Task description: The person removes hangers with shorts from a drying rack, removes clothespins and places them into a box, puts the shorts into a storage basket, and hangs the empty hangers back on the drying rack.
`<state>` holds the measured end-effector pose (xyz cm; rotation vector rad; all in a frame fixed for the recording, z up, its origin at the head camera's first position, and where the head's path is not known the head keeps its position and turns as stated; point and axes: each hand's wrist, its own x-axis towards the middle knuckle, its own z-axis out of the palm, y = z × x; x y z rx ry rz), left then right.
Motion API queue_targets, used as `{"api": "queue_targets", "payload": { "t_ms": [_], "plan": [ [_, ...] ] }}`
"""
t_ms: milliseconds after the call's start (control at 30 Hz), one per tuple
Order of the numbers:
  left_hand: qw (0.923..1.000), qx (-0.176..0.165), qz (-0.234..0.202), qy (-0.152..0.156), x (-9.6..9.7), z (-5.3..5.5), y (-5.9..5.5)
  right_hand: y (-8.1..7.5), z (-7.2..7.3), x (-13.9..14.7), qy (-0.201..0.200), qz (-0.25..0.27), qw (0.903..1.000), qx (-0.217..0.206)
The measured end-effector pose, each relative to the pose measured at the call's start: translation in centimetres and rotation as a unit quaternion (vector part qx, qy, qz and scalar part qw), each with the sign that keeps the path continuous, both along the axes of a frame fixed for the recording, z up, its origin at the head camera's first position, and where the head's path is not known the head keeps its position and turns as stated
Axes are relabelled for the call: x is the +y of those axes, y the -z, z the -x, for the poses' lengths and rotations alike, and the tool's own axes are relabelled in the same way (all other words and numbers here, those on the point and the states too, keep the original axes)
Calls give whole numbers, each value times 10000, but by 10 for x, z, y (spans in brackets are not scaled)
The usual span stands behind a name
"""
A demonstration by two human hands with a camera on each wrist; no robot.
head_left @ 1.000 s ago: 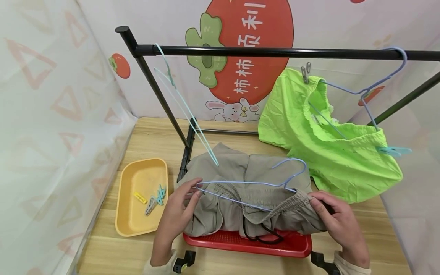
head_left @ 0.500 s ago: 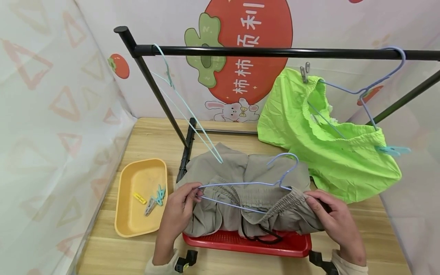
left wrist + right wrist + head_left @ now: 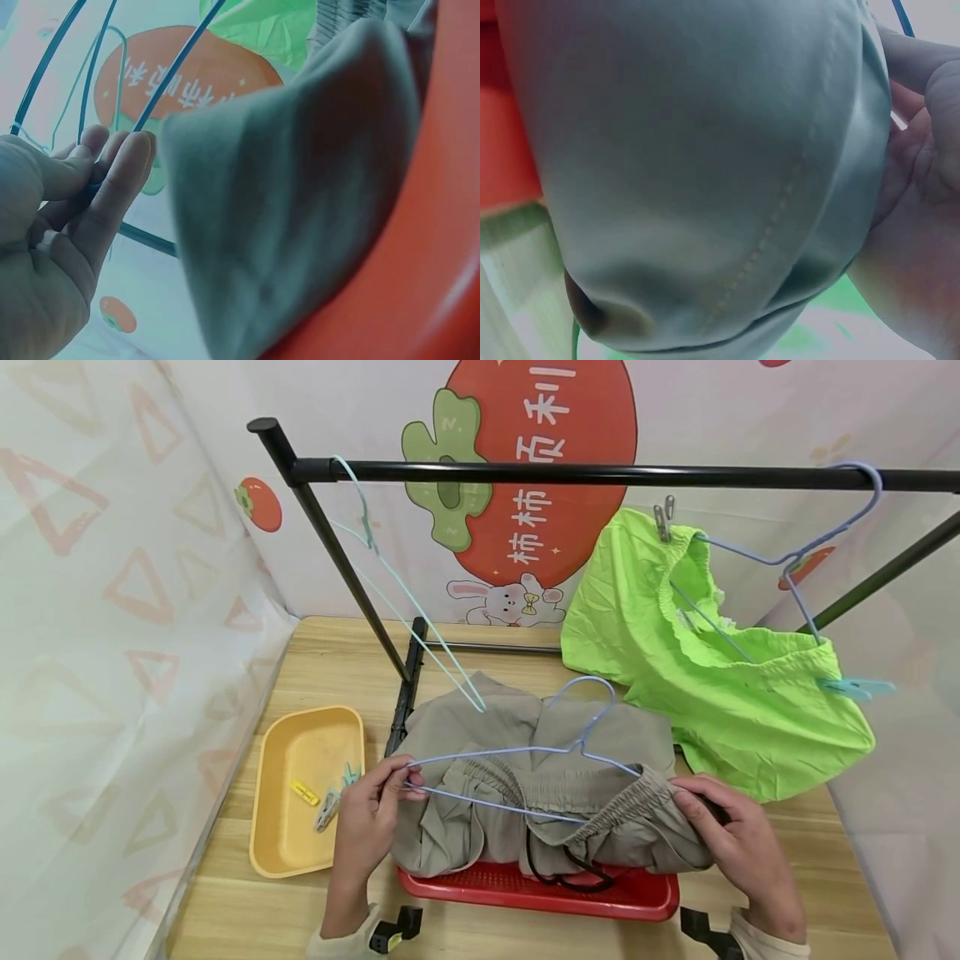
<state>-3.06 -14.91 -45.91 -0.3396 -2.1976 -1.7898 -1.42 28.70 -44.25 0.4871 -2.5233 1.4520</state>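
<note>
Grey-brown drawstring pants (image 3: 495, 843) lie heaped over a red basket (image 3: 540, 897), their elastic waistband facing up. A blue wire hanger (image 3: 495, 752) spans the waistband, its right end inside the waist opening and its hook pointing up. My left hand (image 3: 367, 818) pinches the hanger's left corner between thumb and fingers; the left wrist view shows the wires meeting at the fingertips. At the right side of the waistband, my right hand (image 3: 742, 843) grips the fabric, thumb on top. The right wrist view is mostly filled by the pants' cloth (image 3: 705, 165), which hides my fingertips.
A black rack bar (image 3: 600, 475) runs across above. From it hang a light-teal hanger (image 3: 405, 593) at left and bright green shorts (image 3: 645, 610), clipped to another blue hanger, at right. A yellow tray (image 3: 285, 835) with several clothespins stands at left.
My left hand has drawn the hanger leftward, and its hook has shifted left and tilted more upright. My right hand stays on the waistband with only a slight shift.
</note>
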Motion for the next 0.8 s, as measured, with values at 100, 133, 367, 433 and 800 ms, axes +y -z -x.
{"api": "queue_targets", "payload": {
  "t_ms": [100,133,367,433,800],
  "plan": [
    [9997,112,-187,-49,-4,1,1,1,0,3,-42,35,10000,5],
    [9996,134,-252,-75,-5,1,0,2,0,4,-42,16,10000,12],
    [9974,251,-634,-219,-16,3,1,3,-2,10,-45,-157,9998,117],
    [9966,301,-731,-212,-18,3,1,4,-2,11,-68,-162,9997,182],
    [9963,192,-745,-382,-29,2,1,8,-3,17,23,-202,9995,238]
  ]
}}
